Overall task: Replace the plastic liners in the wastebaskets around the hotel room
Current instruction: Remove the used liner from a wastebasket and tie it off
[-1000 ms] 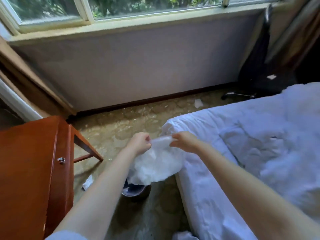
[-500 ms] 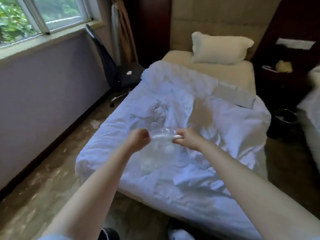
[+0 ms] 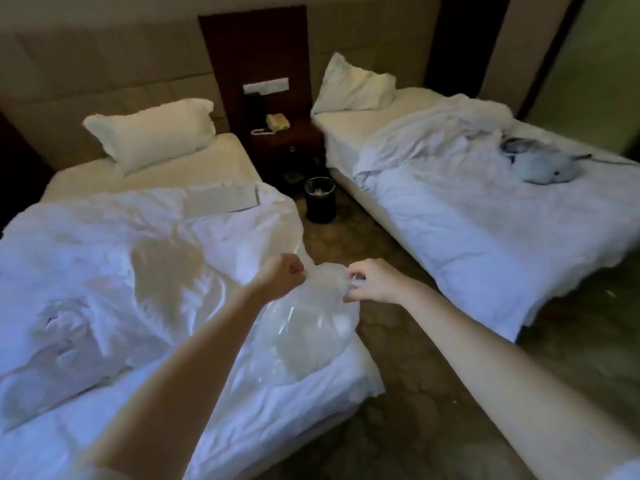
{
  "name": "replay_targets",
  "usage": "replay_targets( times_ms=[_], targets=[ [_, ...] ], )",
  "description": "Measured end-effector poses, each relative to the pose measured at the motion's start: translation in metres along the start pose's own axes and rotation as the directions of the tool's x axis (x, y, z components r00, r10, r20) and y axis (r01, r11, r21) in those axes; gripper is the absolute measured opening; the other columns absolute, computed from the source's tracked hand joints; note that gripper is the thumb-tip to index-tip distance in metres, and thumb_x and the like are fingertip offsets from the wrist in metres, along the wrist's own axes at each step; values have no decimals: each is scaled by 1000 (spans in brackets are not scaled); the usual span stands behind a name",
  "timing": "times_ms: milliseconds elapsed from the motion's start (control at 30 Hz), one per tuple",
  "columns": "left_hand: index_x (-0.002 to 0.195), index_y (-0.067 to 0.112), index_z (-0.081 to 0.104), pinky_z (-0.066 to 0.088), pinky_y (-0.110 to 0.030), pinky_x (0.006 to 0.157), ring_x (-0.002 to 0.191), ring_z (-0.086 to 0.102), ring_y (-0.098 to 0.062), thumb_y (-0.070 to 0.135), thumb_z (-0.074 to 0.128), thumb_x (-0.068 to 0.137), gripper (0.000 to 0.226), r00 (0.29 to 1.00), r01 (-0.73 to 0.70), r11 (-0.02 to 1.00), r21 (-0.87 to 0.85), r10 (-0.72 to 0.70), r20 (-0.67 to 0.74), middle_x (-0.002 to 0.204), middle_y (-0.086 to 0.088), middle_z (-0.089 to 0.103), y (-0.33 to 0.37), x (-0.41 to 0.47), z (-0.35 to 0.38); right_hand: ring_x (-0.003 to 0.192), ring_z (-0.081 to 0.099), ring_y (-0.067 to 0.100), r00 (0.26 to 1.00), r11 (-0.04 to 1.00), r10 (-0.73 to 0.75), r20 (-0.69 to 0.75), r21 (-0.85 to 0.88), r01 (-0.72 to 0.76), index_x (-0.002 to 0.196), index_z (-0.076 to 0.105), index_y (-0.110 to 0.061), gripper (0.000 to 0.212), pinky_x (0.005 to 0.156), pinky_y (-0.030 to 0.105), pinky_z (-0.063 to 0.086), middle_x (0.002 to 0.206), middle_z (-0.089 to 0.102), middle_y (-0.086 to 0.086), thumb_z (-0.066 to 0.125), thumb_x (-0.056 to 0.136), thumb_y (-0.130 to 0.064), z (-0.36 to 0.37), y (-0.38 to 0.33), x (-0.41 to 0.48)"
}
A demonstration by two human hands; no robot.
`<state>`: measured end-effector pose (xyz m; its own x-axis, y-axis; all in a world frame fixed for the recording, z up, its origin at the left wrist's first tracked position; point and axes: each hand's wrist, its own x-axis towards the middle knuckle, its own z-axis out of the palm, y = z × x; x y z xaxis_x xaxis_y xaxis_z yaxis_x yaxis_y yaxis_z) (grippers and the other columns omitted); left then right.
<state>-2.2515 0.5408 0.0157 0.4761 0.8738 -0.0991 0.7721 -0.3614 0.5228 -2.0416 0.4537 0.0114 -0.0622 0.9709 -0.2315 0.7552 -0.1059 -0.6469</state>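
The left hand (image 3: 282, 277) is curled in a fist and grips one side of the top edge of a clear bag (image 3: 304, 327); the right hand (image 3: 372, 280) pinches the other side of the edge between thumb and bent fingers; the two hands are near each other and do not touch. The bag hangs down between them, over the near corner of the left bed (image 3: 138, 271); whether its lower part rests on the crumpled sheet, I cannot tell. A black bin (image 3: 320, 199) stands on the floor between the left bed and the right bed (image 3: 467, 220), just in front of a dark nightstand (image 3: 287, 143); inside the bin something pale shows. A phone (image 3: 277, 123) lies on the nightstand; a soft toy (image 3: 543, 166) lies on the right bed.
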Motion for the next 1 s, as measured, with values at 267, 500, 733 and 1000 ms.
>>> replay_targets(
  times_ms=[267, 500, 733, 1000],
  targets=[
    [82, 13, 67, 43, -22, 61, 77, 56, -16, 18, 64, 85, 7, 927, -298, 954, -20, 294, 233, 81, 0, 61, 241, 115, 147, 70, 51, 9, 919, 953, 302, -253, 99, -286, 100, 64, -20, 38, 65, 27, 41, 73, 52, -11, 76, 77, -47, -132, 201, -113],
    [81, 14, 66, 37, -16, 65, 81, 52, -13, 14, 63, 85, 5, 765, -532, 845, -56, 507, 397, 80, 1, 61, 416, 182, 253, 76, 57, 17, 725, 854, 521, -451, 257, -453, 99, 64, -25, 36, 71, 32, 48, 72, 53, -9, 78, 75, -48, -205, 345, -187],
    [89, 3, 69, 38, -22, 70, 95, 61, -26, 11, 64, 85, 10, 535, -696, 696, -175, 666, 519, 97, -14, 68, 578, 264, 367, 65, 43, 11, 536, 721, 685, -494, 356, -594, 86, 62, -11, 26, 56, 18, 33, 68, 45, -6, 76, 82, -32, -292, 480, -235],
    [91, 2, 68, 37, -22, 72, 93, 60, -26, 13, 67, 84, 13, 318, -785, 552, -280, 747, 584, 95, -16, 67, 781, 359, 465, 77, 49, 12, 246, 572, 774, -583, 479, -665, 97, 69, -9, 24, 67, 23, 32, 78, 53, -2, 74, 84, -28, -423, 605, -281]
  ],
)
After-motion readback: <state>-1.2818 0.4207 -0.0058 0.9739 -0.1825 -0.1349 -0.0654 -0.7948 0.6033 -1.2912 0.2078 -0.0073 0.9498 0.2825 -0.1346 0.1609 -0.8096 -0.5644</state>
